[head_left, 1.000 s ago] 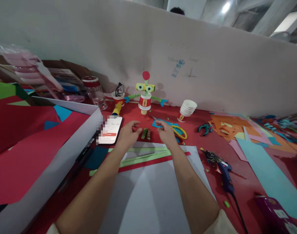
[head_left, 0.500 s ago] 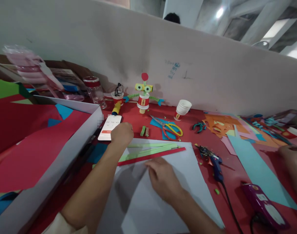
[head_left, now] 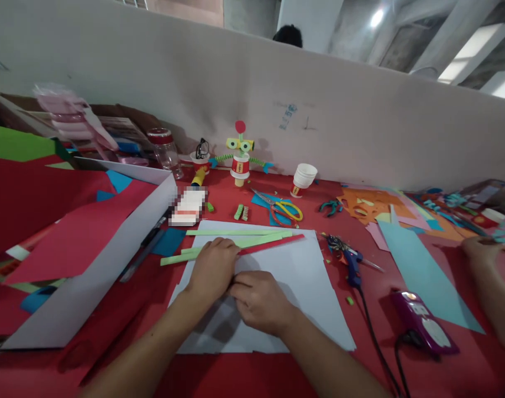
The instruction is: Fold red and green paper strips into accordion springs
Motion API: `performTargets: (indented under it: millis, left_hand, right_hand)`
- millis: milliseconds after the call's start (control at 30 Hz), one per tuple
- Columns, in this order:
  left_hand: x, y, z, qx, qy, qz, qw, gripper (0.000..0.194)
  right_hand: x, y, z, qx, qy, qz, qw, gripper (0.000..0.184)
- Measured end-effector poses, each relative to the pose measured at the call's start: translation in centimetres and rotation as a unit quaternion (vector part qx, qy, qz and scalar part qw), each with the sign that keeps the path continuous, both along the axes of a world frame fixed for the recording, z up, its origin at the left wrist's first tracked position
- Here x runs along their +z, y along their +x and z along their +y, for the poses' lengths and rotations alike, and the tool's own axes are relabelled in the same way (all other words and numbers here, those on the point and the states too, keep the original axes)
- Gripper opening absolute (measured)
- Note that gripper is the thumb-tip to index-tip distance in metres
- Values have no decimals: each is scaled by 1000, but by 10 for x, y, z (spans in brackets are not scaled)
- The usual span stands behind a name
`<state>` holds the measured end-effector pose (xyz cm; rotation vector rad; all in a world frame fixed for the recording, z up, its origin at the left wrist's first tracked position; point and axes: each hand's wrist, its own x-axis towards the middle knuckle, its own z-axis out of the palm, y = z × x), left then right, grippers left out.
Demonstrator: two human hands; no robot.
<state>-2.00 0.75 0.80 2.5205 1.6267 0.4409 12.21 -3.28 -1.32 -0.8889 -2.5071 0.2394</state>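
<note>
Over the near middle of the sheet (head_left: 294,298), I am holding my left hand (head_left: 214,265) and right hand (head_left: 258,298) close together, fingers curling in and meeting. My own knuckles are hiding what lies between, so I cannot tell whether either grip is closing on anything. The red strip (head_left: 277,243) is lying slantwise on the far half of the sheet, its left end disappearing at my left fingers. I am probably working so low over the sheet because it is giving me a flat, pale backing. The green strips (head_left: 240,232) are lying across its far part, some poking out past its left edge, likely so that they are staying within reach.

Beyond the far edge of the sheet, two folded springs (head_left: 241,212) are standing side by side, and the scissors (head_left: 273,204) are lying on blue paper to their right, handles towards me, which seems handy for picking up. The glue gun (head_left: 353,268) is lying just right of the sheet, its cord (head_left: 374,331) trailing towards me, so that side is leaving my right elbow less room. Left of the sheet, the box (head_left: 111,271) is walling in my left arm. The widest white stretch of the sheet is showing right of my hands, and red table (head_left: 236,370) is running along its near edge.
</note>
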Motion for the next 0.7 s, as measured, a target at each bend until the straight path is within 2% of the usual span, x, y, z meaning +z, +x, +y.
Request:
performTargets:
  millis: [167,267,333,433,500,567,700]
  left_hand:
    - [-16,-10,10,-11,30,-86,996,15]
    - [-19,-14,11,-14,48,-119,992,14]
    - [-16,-14,6,-18,52,-116,992,13]
    - [-10,-11,-1,-27,34,-85,995,15]
    - [-8,-9,-5,-11,19,-52,998,20]
    - [-7,-7,-7,-6,11,-30,999,25]
    - [-4,-5,-8,-58,0,-41,997,25]
  right_hand:
    - [3,0,-1,35,22,-7,999,27]
    - [5,8,5,26,35,-18,999,26]
    - [7,17,11,-10,39,-12,999,27]
    - [10,27,19,-116,26,39,992,30]
    - [12,29,22,-165,15,60,984,27]
    - [15,27,23,-181,5,46,982,23]
    - [18,21,20,-173,-12,-48,984,13]
